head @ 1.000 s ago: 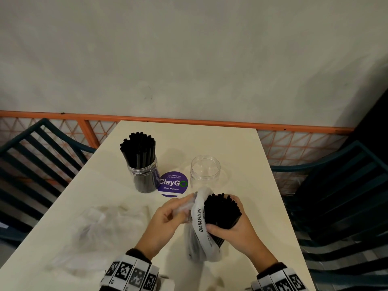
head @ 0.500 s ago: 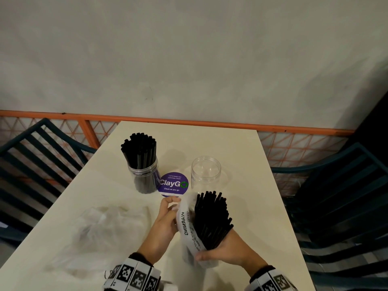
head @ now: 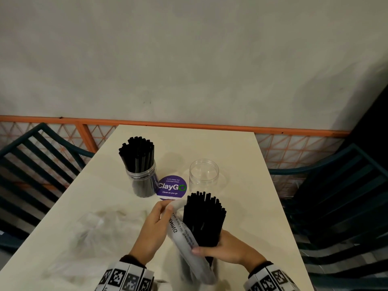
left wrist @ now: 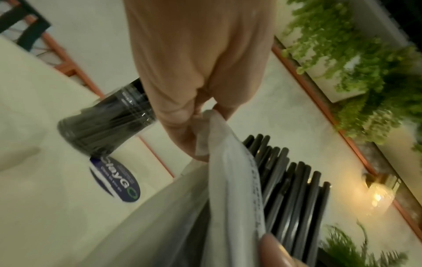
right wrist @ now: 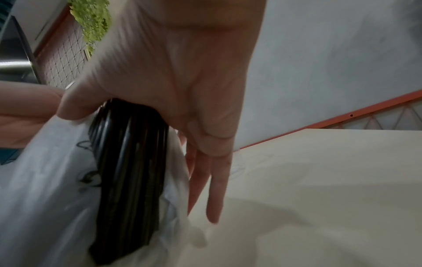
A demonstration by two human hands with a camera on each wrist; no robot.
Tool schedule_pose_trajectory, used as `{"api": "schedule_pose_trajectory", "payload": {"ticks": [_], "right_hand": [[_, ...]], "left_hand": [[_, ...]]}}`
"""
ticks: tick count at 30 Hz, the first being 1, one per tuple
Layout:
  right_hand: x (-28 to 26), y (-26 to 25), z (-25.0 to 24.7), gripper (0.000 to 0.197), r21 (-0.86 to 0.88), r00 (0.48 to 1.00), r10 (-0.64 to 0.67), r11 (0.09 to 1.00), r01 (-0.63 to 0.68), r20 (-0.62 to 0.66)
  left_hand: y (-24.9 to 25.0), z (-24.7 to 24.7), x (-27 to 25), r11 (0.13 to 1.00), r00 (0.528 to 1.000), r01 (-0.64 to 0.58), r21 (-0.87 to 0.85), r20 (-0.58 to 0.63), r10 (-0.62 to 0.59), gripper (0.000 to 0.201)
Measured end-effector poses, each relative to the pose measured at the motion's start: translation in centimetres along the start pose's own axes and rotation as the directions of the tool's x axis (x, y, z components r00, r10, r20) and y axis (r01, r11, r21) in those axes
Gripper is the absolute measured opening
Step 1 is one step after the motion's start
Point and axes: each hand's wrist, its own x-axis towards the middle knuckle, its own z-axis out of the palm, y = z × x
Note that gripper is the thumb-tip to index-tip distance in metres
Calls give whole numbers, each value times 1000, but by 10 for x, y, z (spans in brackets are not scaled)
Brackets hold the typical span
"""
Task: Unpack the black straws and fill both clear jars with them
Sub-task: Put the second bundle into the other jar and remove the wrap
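A bundle of black straws (head: 202, 219) stands half out of a white printed plastic bag (head: 182, 238) near the table's front edge. My left hand (head: 168, 206) pinches the bag's top edge (left wrist: 205, 124) beside the straw tips (left wrist: 294, 173). My right hand (head: 206, 248) grips the bundle low down, thumb across the bag; in the right wrist view the thumb (right wrist: 70, 106) lies over the straws (right wrist: 130, 171). Behind them an empty clear jar (head: 204, 173) stands upright. To its left a second clear jar (head: 142, 177) is packed with black straws.
A purple round sticker (head: 171, 187) lies between the jars. A crumpled empty clear bag (head: 94, 232) lies on the cream table (head: 241, 156) at front left. Dark slatted chairs (head: 31, 164) (head: 336, 196) flank the table, and an orange rail (head: 189, 124) runs along its far edge.
My right hand slid from the bundle's top to its lower part. More of the straws now stands out of the bag and more upright. My left hand keeps its pinch on the bag.
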Motion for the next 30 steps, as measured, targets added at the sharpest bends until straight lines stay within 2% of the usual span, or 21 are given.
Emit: {"api": "schedule_pose_trajectory", "payload": {"ticks": [4,7,11,13,15,18,19,21,22,24,26,28,30], "right_hand": [[-8,-10,-8,116,-22,1000,-13,1000,14,19],[-19,-12,-15,129,-138,998,-26,990,33,52],[-29,-11,-23,132,-285,994,77,957,-51,79],[-33,-11,-28,127,-299,991,107,951,-77,85],[-37,-11,-32,114,-339,984,141,936,-97,106],[-39,-10,-30,85,-462,960,254,870,-174,116],[-40,-10,-29,78,-479,956,274,856,-195,101],[-40,-11,-24,70,-482,961,269,852,-204,68],[-41,-12,-23,67,-471,968,244,861,-191,54],[-40,-12,-23,65,-449,983,183,881,-149,32],[-39,-12,-24,62,-394,993,115,912,-113,-19],[-36,-8,-25,64,-289,985,63,951,-109,-162],[-32,-3,-28,63,-66,913,117,986,-154,-390]], "left_hand": [[-9,0,4,981,985,147,-129,-69,-157,19],[-14,-4,6,972,976,190,-137,-84,-202,25],[-14,-4,7,958,965,230,-173,-84,-247,25],[-11,-4,5,953,968,237,-189,-32,-247,24],[-9,-8,1,955,974,225,-194,74,-215,23],[-11,-17,-2,980,950,192,-55,260,-172,56],[-11,-18,-2,982,943,187,-20,284,-174,66],[-12,-18,-2,985,960,153,77,224,-167,79],[-13,-16,-2,983,979,123,135,146,-142,75],[-13,-11,-1,979,998,55,198,-12,-54,55],[-11,-5,-1,976,992,2,218,-122,25,39],[-4,2,-5,973,980,-53,223,-176,94,32],[4,10,-9,969,970,-100,225,-193,145,32]]}}
